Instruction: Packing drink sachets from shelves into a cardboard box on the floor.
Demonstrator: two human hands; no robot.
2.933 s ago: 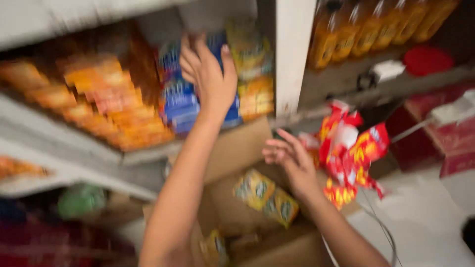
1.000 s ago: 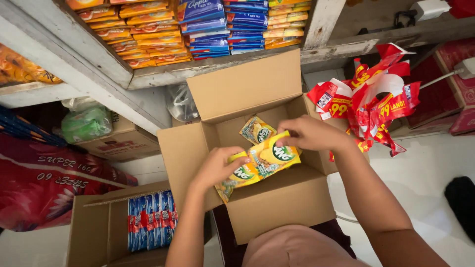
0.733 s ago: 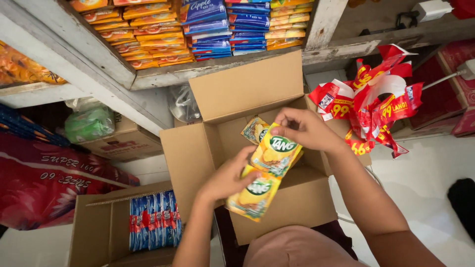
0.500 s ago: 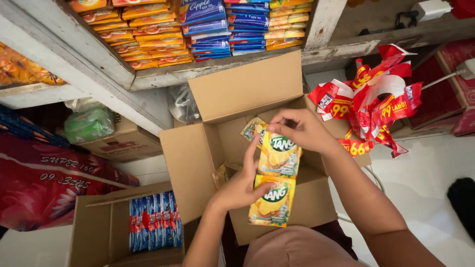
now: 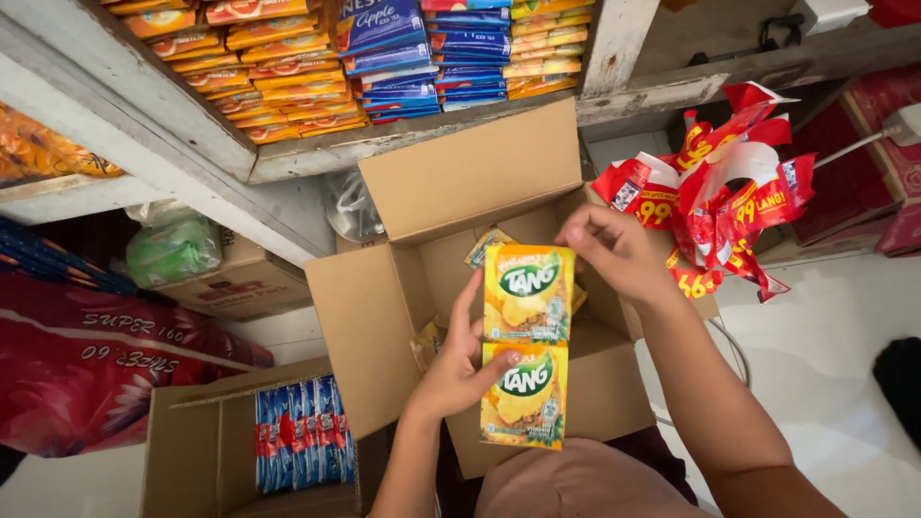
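The left hand (image 5: 459,369) holds the lower end of a strip of yellow drink-powder sachets (image 5: 526,345), thumb pressed across the front of the bottom sachet and the other fingers spread flat behind it. The right hand (image 5: 614,251) pinches the top edge of the upper sachet, fingers curled closed on it. The strip hangs upright between the two hands, directly above the open cardboard box (image 5: 379,317).

Risks, as judged from this view: the two sachets appear joined only along a thin seam, so uneven pull from the hands could tear them apart, and the freed piece would drop into the box or past its flap. The left-hand grip is light, mostly thumb pressure, so the bottom sachet could slip. The raised rear flap stands close under the wooden shelf (image 5: 413,134), and a quick lift could knock the stacked packets there.

Containers: the open cardboard box holds at least a few more yellow sachets, seen partly behind the strip and at the left inner corner; how many cannot be told. A second cardboard box (image 5: 182,451) at lower left holds a row of blue and red packets (image 5: 297,432) standing on edge. The shelf above carries stacks of orange packets (image 5: 259,58) and blue packets (image 5: 403,48)
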